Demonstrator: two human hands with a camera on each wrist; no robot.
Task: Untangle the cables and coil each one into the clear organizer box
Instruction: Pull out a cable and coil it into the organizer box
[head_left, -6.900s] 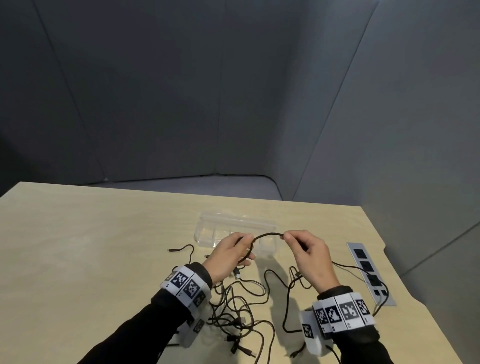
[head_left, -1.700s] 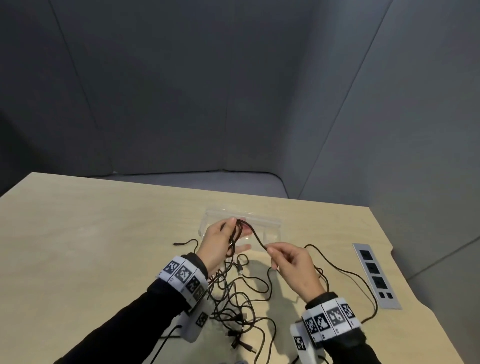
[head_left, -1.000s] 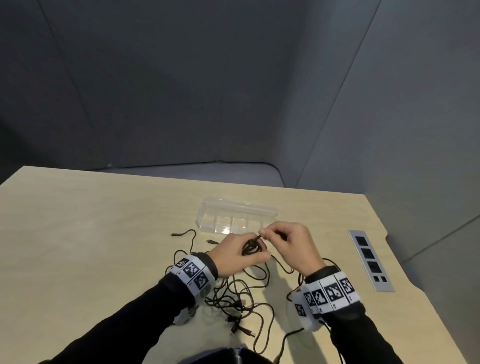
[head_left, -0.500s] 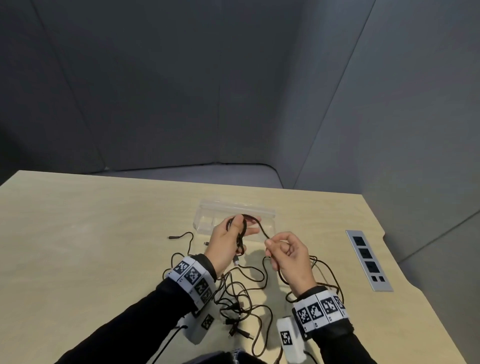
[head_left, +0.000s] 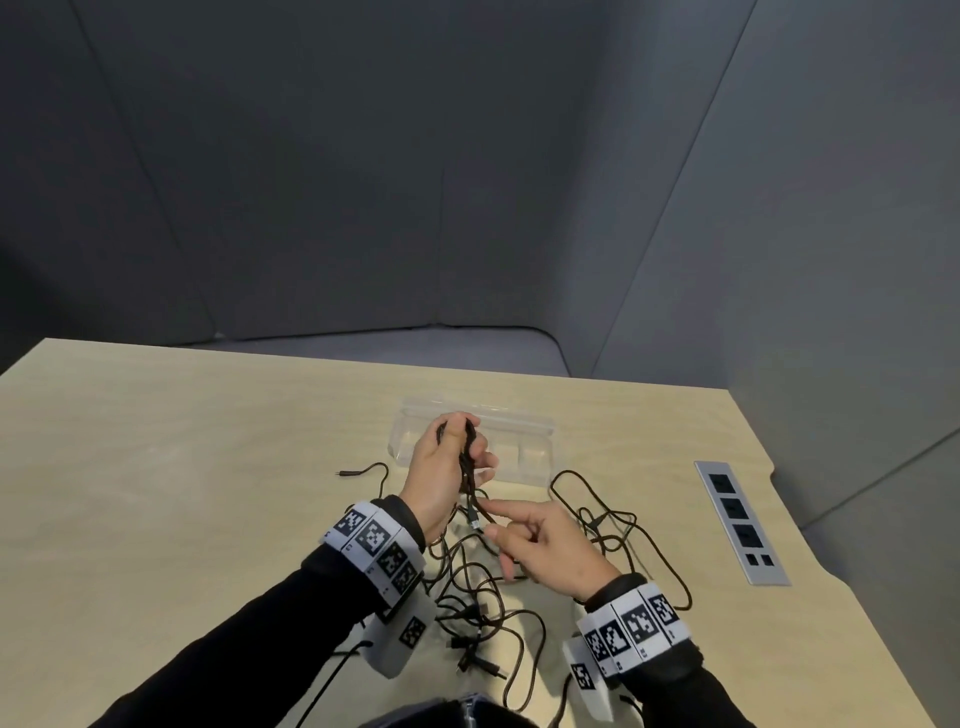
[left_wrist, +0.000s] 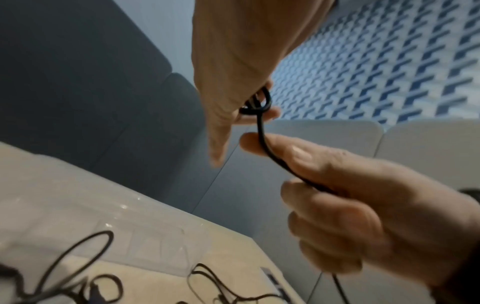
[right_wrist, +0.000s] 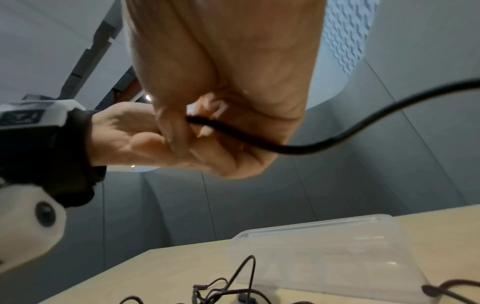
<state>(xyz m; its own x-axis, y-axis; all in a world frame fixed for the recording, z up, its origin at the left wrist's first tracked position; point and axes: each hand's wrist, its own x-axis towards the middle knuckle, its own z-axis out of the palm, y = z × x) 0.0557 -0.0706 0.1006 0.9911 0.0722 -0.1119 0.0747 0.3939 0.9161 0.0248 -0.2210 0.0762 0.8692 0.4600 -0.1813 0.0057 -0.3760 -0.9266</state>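
Note:
My left hand (head_left: 451, 464) is raised over the clear organizer box (head_left: 529, 437) and grips a small coil of black cable (head_left: 468, 457) in curled fingers. The coil (left_wrist: 257, 103) shows between its fingers in the left wrist view. Just below it, my right hand (head_left: 496, 524) pinches the free run of the same cable (right_wrist: 233, 131) between thumb and fingers. That run trails off to the right. A tangle of black cables (head_left: 475, 597) lies on the table under both wrists.
The light wooden table (head_left: 182, 467) ends at grey partition walls behind and to the right. A grey power outlet strip (head_left: 740, 522) is set into the table at the right. One loose cable end (head_left: 358, 472) lies left of the box.
My right hand has dropped down and moved left, close under the left hand, bringing the cable with it. The left hand still holds the coil over the box.

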